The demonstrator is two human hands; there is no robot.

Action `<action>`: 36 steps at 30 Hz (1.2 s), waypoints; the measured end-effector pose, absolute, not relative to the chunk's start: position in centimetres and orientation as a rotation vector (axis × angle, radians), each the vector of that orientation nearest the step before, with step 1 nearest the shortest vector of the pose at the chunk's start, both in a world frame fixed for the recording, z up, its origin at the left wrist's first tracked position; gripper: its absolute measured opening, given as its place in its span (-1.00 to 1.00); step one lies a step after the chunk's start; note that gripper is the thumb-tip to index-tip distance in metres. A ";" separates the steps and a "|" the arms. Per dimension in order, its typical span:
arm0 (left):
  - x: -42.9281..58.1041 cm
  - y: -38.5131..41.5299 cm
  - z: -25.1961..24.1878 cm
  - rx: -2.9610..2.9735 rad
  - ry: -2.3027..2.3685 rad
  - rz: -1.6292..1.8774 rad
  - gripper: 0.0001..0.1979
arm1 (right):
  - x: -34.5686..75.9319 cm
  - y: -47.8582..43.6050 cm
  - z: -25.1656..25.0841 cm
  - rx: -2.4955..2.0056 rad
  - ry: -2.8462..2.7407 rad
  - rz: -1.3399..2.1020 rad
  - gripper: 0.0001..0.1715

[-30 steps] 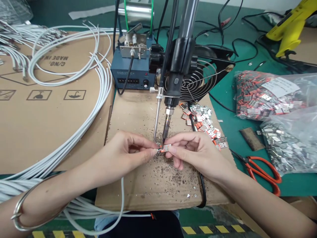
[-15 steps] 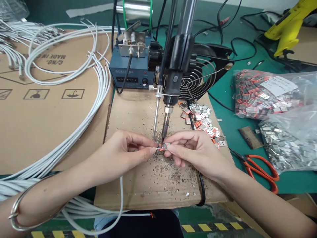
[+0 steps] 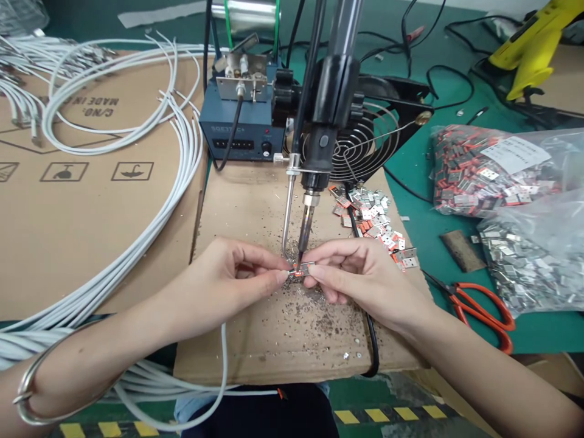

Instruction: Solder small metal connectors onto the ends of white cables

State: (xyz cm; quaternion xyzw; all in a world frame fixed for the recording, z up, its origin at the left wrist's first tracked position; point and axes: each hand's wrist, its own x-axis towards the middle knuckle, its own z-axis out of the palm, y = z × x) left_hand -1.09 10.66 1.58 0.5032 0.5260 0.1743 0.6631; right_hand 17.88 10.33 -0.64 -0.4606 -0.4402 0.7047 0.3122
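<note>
Between finger and thumb, my right hand (image 3: 360, 274) pinches a small USB connector (image 3: 305, 268) with a metal shell and an orange part. My left hand (image 3: 237, 277) is closed on the end of a white cable (image 3: 224, 353), which hangs down below the palm; the wire tips are mostly hidden by my fingers. Cable end and connector meet under the tip of a mounted soldering iron (image 3: 305, 228). Beside the iron, a thin metal solder feed tube (image 3: 288, 213) bends toward the same spot.
Loose USB connectors (image 3: 371, 216) lie on the cardboard (image 3: 255, 207) behind my right hand. Bags of metal parts (image 3: 529, 261) and orange-handled cutters (image 3: 486, 307) are on the right. A blue solder feeder (image 3: 237, 128) and a fan (image 3: 365, 146) stand behind. White cables (image 3: 177, 164) cover the left.
Both hands hold almost the same position at the iron tip. The whole view has shifted very slightly.
</note>
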 end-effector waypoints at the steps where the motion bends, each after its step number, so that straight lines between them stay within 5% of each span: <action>1: -1.1 10.7 1.6 1.138 1.183 0.395 -0.88 | 17.9 10.3 -0.7 -1.207 -1.164 1.858 -0.91; 36: -0.8 10.6 1.9 1.077 1.238 0.351 -0.91 | 17.5 10.6 -0.3 -1.237 -1.079 1.911 -0.88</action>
